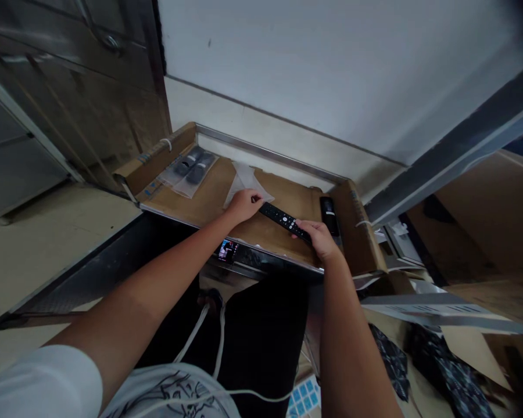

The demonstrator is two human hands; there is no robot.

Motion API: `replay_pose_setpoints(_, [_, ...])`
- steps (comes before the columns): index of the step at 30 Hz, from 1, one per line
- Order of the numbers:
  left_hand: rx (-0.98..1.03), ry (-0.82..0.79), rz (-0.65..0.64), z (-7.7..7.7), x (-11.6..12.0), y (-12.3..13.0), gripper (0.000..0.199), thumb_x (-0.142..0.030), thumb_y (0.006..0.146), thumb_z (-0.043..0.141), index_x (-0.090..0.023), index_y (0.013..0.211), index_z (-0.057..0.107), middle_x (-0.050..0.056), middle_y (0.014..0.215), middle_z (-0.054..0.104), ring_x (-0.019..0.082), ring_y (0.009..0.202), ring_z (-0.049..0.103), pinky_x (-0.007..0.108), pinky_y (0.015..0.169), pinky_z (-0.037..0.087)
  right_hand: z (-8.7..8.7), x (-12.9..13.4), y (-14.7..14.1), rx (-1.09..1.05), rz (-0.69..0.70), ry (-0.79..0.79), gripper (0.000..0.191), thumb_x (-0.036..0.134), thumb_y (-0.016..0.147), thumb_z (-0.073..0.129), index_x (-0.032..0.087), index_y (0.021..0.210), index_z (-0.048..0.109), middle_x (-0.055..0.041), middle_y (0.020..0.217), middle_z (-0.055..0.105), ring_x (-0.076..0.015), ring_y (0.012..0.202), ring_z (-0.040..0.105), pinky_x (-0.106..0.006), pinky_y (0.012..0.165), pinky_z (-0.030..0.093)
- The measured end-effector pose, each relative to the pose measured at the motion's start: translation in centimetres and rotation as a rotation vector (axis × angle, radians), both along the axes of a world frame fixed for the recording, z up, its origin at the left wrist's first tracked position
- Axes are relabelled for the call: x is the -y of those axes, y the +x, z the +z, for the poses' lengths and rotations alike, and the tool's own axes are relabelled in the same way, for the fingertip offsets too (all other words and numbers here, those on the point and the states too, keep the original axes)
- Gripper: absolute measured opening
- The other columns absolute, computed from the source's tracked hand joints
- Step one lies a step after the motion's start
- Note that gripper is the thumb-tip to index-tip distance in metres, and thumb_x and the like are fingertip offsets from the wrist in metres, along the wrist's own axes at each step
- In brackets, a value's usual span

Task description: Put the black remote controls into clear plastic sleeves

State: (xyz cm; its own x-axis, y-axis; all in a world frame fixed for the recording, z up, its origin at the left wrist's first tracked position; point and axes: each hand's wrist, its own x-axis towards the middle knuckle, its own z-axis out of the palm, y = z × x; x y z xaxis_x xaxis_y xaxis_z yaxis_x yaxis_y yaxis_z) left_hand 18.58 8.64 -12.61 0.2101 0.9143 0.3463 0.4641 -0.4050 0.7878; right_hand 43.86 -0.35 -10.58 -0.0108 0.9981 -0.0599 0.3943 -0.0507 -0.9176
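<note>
A long black remote control (pixel 283 219) with white buttons is held slantwise above the cardboard-lined tray (pixel 218 177). My left hand (pixel 245 205) pinches its far left end between thumb and finger. Around the lower right end, my right hand (pixel 316 237) is closed, thumb on top near the buttons. Just behind my left hand lies a white translucent sheet or bag (pixel 244 177). Clear bags with dark remotes (pixel 196 168) rest at the tray's left side. Another black remote (pixel 329 213) lies to the right of my right hand.
The tray has raised cardboard sides (pixel 364 232) and a metal rim. A lit phone screen (pixel 228 251) sits below its front edge. Large cardboard boxes (pixel 497 215) stand at the right, and patterned dark bundles (pixel 448 371) lie low on the right.
</note>
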Motion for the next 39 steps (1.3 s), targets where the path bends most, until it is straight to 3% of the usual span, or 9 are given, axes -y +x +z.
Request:
replay_pose_setpoints(9, [0.046, -0.001, -0.05, -0.1, 0.0, -0.2, 0.015, -0.02, 0.089, 0.063, -0.017, 0.092, 0.077, 0.004, 0.092, 0.077, 0.017, 0.082, 0.065, 0.029, 0.083, 0.05, 0.4, 0.2, -0.8, -0.035, -0.05, 0.024, 0.047, 0.065, 0.075, 0.07, 0.021, 0.061, 0.077, -0.0044, 0.07, 0.073, -0.0194, 0.073, 0.06, -0.031, 0.076, 0.042])
replay_pose_setpoints(20, [0.045, -0.022, -0.075, 0.2, 0.3, -0.3, 0.018, -0.011, 0.084, 0.064, -0.016, 0.095, 0.077, 0.004, 0.089, 0.075, 0.016, 0.077, 0.064, 0.029, 0.079, 0.051, -0.5, -0.2, -0.7, -0.054, -0.143, 0.032, 0.047, 0.063, 0.076, 0.07, 0.019, 0.061, 0.076, -0.0044, 0.061, 0.069, -0.0159, 0.057, 0.05, -0.028, 0.053, 0.033])
replay_pose_setpoints(39, [0.117, 0.057, -0.108, -0.7, -0.2, 0.0, 0.017, -0.01, 0.084, 0.06, -0.016, 0.094, 0.073, 0.004, 0.093, 0.075, 0.015, 0.083, 0.067, 0.028, 0.082, 0.054, -0.5, -0.3, -1.4, -0.005, -0.178, 0.082, 0.048, 0.063, 0.079, 0.066, 0.021, 0.058, 0.074, -0.0031, 0.063, 0.069, -0.0172, 0.065, 0.055, -0.029, 0.066, 0.04])
